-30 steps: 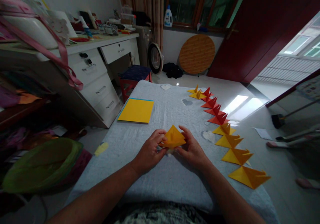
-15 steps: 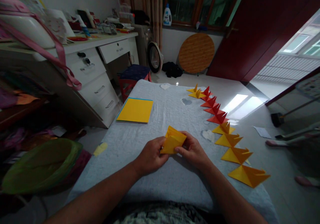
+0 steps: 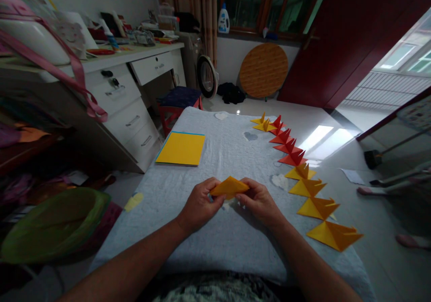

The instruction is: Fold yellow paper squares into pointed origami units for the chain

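Observation:
A folded yellow paper piece (image 3: 229,187) is held just above the pale blue cloth of the table (image 3: 215,239), near its middle. My left hand (image 3: 198,203) pinches its left corner, fingers closed. My right hand (image 3: 257,201) pinches the right corner, fingers closed as well. The piece looks like a flat, wide triangle seen nearly edge on. A stack of yellow paper sheets (image 3: 181,148) lies farther back on the left of the cloth.
A curved row of several folded yellow and red paper pieces (image 3: 305,187) runs along the table's right edge. A white desk with drawers (image 3: 128,100) stands at the left, a red stool (image 3: 178,102) beyond the table. A green bag (image 3: 50,223) sits low left.
The yellow piece was turned and flattened between my hands: a pointed pyramid a second ago, then a squarish fold, now a low wide triangle. Both hands stayed in place.

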`<state>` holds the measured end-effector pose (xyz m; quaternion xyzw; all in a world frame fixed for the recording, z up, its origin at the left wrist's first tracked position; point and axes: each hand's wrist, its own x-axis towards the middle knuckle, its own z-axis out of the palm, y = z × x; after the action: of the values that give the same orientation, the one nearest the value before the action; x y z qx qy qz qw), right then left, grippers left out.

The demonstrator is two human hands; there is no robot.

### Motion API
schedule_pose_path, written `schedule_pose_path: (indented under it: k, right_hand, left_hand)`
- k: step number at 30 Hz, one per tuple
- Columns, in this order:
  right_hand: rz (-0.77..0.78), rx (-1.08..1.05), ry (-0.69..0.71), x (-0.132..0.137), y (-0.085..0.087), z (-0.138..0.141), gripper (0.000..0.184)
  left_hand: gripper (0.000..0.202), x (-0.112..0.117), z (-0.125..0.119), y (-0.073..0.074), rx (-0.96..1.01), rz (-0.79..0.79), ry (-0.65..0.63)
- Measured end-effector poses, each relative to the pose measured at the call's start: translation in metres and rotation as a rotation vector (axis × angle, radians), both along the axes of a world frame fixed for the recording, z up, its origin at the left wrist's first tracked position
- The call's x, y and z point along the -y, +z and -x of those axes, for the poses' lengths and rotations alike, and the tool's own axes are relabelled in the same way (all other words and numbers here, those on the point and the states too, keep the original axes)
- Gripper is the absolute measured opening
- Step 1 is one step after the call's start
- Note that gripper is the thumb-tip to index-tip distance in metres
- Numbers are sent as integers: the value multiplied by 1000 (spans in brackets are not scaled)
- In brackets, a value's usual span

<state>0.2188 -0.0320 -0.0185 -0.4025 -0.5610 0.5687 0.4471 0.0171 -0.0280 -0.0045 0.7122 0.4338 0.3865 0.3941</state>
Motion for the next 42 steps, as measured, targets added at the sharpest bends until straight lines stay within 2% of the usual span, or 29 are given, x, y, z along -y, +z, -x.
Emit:
schedule_pose_path:
  k: [3, 5, 11, 12, 14, 16, 17, 20, 22, 24, 29, 32, 36, 38, 42]
  right_hand:
    - [-15, 1, -16, -1, -1, 0, 24]
    - [-37, 20, -11, -1, -2, -1, 21]
    - [-49, 48, -31, -1, -5, -1, 17]
    - [-37, 29, -47, -1, -5, 0, 17]
    - [-19, -25, -119, -1, -6, 2, 27]
    - [-24, -61, -218, -1, -6, 4, 38]
    - [-34, -64, -262, 0, -6, 4, 37]
    - [-60, -29, -324, 0, -6, 3, 27]
    - [-70, 5, -319, 1, -6, 2, 22]
    - [-78, 29, -304, 1, -6, 2, 20]
    - [-93, 52, -281, 2, -5, 3, 15]
    - [-96, 53, -282, 3, -3, 2, 14]
    - [-105, 47, -265, 3, -2, 2, 12]
    - [-108, 47, -252, 3, -3, 1, 11]
    - [-127, 44, -234, 4, -3, 1, 7]
  left_hand:
    - [9, -1, 0, 1, -15, -60, 26]
    - [14, -1, -1, 1, 28, -23, 16]
    - [26, -3, -2, -6, 203, 364, -125]
    - [28, -4, -2, -7, 200, 410, -128]
    - [30, -5, -2, -10, 211, 447, -94]
    - [33, -6, -3, -12, 271, 424, -27]
    - [40, -6, -3, -12, 303, 400, 12]
    - [67, -4, -5, -12, 356, 329, 116]
    - [75, -2, -6, -12, 346, 296, 148]
    - [73, 0, -6, -13, 324, 272, 151]
    - [49, -2, -6, -14, 352, 282, 98]
    - [43, -4, -6, -11, 413, 282, 103]
    - [34, -6, -5, -8, 387, 259, 110]
    - [34, -6, -4, -7, 380, 258, 102]
    - [56, -6, -3, -6, 366, 269, 70]
